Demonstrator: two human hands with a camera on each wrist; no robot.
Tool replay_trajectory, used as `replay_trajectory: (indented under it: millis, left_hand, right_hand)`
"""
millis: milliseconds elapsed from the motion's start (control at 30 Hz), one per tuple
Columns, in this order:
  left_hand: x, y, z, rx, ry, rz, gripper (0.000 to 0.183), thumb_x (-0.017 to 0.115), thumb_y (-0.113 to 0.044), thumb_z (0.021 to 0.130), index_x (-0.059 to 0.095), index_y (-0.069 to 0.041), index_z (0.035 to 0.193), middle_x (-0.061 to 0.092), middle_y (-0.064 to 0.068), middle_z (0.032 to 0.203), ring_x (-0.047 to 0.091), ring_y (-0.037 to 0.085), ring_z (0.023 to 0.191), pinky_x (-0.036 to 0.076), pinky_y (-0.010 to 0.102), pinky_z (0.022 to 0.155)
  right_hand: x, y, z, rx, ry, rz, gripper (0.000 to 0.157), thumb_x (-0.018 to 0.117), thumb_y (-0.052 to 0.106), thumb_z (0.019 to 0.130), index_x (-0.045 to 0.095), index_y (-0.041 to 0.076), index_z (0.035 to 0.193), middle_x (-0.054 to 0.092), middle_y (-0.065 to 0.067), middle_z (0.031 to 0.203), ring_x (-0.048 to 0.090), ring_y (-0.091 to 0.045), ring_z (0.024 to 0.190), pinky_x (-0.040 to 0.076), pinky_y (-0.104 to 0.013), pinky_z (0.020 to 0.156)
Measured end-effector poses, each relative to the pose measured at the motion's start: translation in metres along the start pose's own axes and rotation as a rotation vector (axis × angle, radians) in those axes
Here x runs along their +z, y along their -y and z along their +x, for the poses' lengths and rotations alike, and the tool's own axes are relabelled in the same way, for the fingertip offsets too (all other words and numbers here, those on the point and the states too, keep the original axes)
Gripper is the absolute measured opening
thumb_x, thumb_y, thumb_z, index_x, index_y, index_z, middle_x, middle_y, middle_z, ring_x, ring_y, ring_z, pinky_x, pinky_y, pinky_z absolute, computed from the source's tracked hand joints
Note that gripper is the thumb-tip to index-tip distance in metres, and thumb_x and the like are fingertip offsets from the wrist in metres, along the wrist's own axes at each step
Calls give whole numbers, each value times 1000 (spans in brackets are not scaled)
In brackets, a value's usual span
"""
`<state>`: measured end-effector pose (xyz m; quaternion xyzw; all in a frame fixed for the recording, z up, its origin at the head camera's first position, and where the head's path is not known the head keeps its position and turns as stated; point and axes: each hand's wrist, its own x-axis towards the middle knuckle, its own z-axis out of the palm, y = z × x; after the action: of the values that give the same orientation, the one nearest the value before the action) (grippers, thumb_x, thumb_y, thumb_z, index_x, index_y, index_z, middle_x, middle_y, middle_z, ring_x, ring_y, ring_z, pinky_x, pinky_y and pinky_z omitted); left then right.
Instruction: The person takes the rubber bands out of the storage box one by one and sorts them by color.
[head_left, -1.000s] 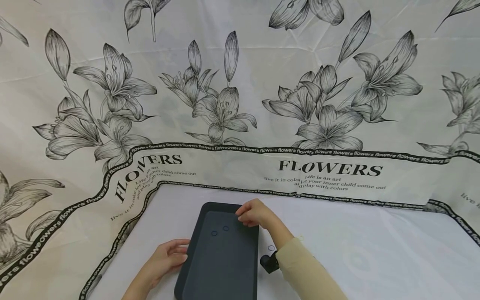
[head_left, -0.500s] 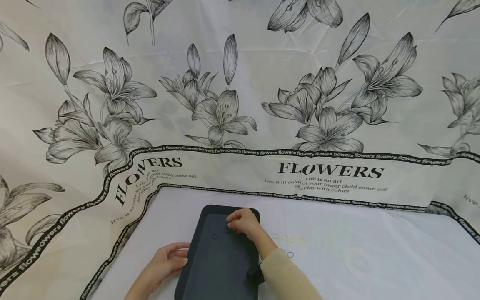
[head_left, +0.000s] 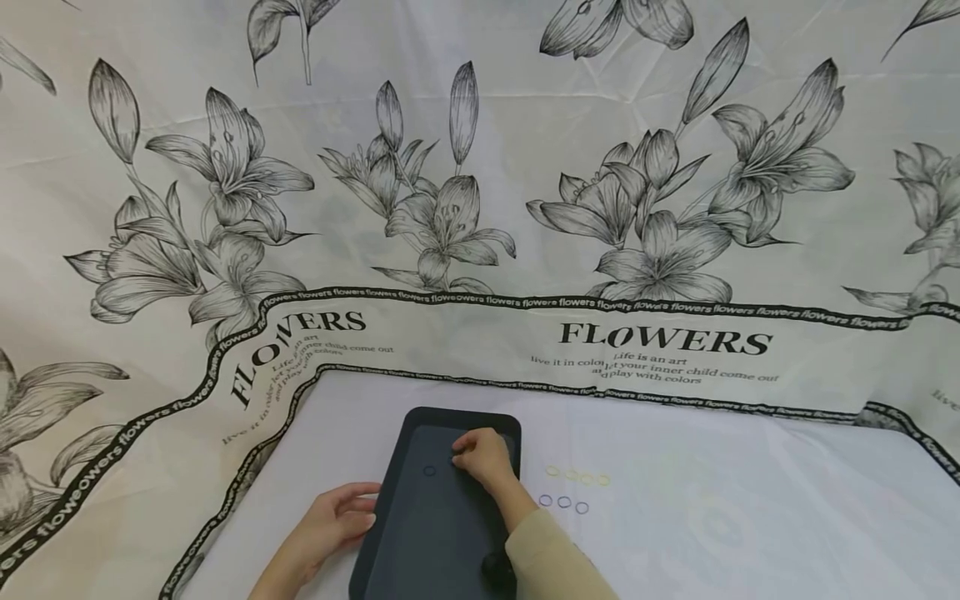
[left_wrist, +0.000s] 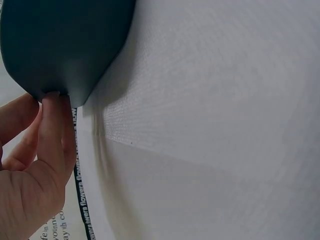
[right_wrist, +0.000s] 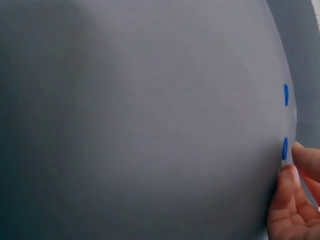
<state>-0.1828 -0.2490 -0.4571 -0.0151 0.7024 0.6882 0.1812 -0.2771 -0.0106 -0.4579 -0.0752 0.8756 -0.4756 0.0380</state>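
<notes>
A dark blue-grey rectangular tray (head_left: 427,533) lies on the white table. My left hand (head_left: 330,521) holds its left rim; in the left wrist view, the left hand's fingers (left_wrist: 50,130) meet the tray's edge (left_wrist: 67,55). Over the tray's far part, my right hand (head_left: 483,457) reaches down with thumb and forefinger at a small blue ring (right_wrist: 285,148), pinching at it. In the head view that ring is mostly hidden by the fingertips. Another thin blue ring (head_left: 429,471) lies to its left in the tray, apart from the hand.
Right of the tray, a row of several yellow rings (head_left: 587,478) lies on the white table (head_left: 750,500). Nearer stand three purple rings (head_left: 564,502) in a row. A flower-printed cloth (head_left: 480,233) hangs behind and at the left.
My right hand has moved left and nearer, from the tray's far right edge to the right-hand blue ring. The yellow and purple rows have come into view. The left hand stays at the rim.
</notes>
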Motion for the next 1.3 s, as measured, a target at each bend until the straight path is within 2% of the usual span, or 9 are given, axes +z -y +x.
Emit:
replay_trajectory:
  millis: [200, 500, 900, 1133, 1300]
  left_hand:
    - [0, 1, 1, -12, -8, 9, 51, 62, 0, 85, 41, 12, 131, 64, 9, 102, 62, 16, 89, 52, 31, 75]
    - [1, 4, -2, -23, 2, 5, 51, 61, -1, 86, 41, 12, 131, 64, 8, 102, 61, 16, 90, 52, 31, 75]
    - [2, 0, 1, 3, -31, 41, 50, 61, 3, 84, 42, 13, 129, 63, 8, 99, 62, 15, 86, 52, 31, 73]
    - [4, 0, 1, -8, -20, 42, 49, 60, 5, 84, 41, 14, 129, 64, 7, 98, 62, 15, 85, 52, 32, 72]
    - [3, 0, 1, 4, -20, 57, 49, 59, 5, 85, 40, 14, 129, 64, 9, 99, 62, 16, 86, 52, 32, 72]
  right_hand:
    - [5, -5, 0, -29, -30, -95, 11, 75, 0, 71, 72, 2, 82, 62, -2, 65, 49, -9, 57, 43, -26, 54]
    - [5, -6, -2, -56, -6, -112, 10, 76, -1, 71, 71, 1, 79, 57, 0, 59, 46, -8, 53, 40, -24, 51]
    - [-2, 2, 5, -42, 39, -186, 8, 78, 3, 70, 69, 4, 71, 64, -1, 67, 53, -12, 63, 45, -30, 63]
    - [-6, 2, 1, -38, 70, -228, 15, 77, 5, 71, 64, 4, 62, 58, 1, 60, 46, -10, 56, 41, -26, 55]
    - [-2, 3, 1, -61, 63, -286, 18, 74, 6, 74, 62, 5, 60, 56, 2, 60, 45, -10, 54, 40, -26, 52]
